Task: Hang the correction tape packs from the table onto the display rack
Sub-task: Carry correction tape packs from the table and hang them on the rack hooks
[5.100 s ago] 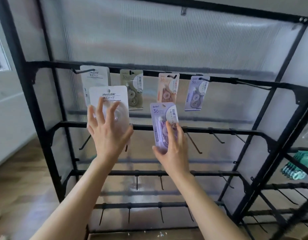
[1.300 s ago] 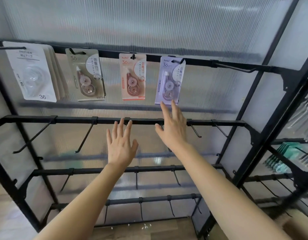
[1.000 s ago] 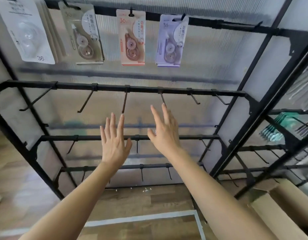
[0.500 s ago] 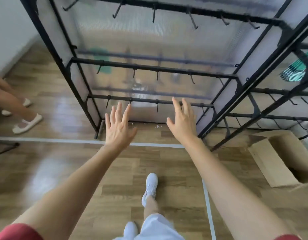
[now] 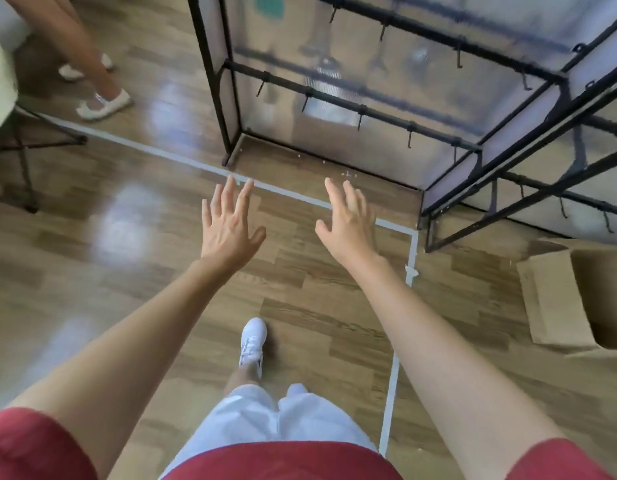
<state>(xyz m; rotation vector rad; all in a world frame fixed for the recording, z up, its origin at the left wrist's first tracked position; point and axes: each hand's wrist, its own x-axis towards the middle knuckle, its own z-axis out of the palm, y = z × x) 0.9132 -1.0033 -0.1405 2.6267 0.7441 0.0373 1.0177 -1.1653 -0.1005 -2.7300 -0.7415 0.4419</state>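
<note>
I look down at the wooden floor. My left hand (image 5: 227,223) and my right hand (image 5: 348,220) are stretched out in front of me, fingers spread and straight, holding nothing. Only the bottom of the black display rack (image 5: 355,105) shows at the top of the head view, its lower bars carrying bare hooks. No correction tape packs and no table top are in sight.
An open cardboard box (image 5: 577,299) lies on the floor at the right. Another person's legs (image 5: 92,74) stand at the upper left beside a black folding leg frame (image 5: 26,157). Pale tape lines (image 5: 400,306) mark the floor. My own foot (image 5: 253,341) is below.
Both hands let go of the packs on the top bar and dropped away empty. The view swung from the rack's upper rows down and left to the floor.
</note>
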